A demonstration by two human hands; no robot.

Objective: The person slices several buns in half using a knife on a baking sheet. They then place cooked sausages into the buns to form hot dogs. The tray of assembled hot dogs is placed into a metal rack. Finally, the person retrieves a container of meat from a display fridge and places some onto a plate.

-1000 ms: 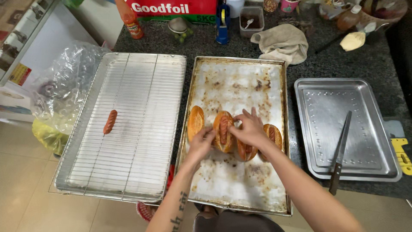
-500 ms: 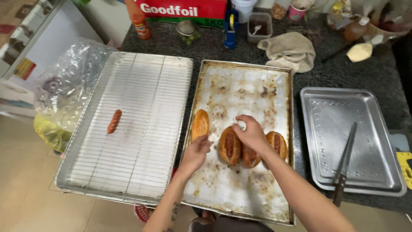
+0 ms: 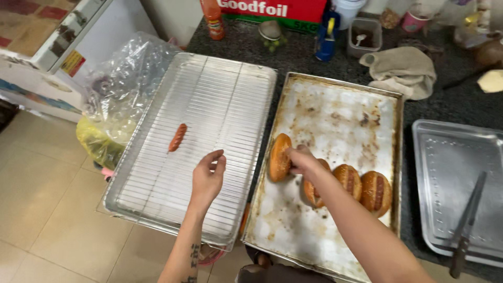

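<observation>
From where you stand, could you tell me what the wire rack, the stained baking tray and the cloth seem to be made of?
Wire rack: looks like bright steel; thin shiny parallel wires in a rimmed frame.
Stained baking tray: apparently dull sheet metal, perhaps aluminium; brown baked-on patches over a pale grey surface.
Cloth: soft beige fabric, probably cotton; it lies crumpled in folds, matte.
</observation>
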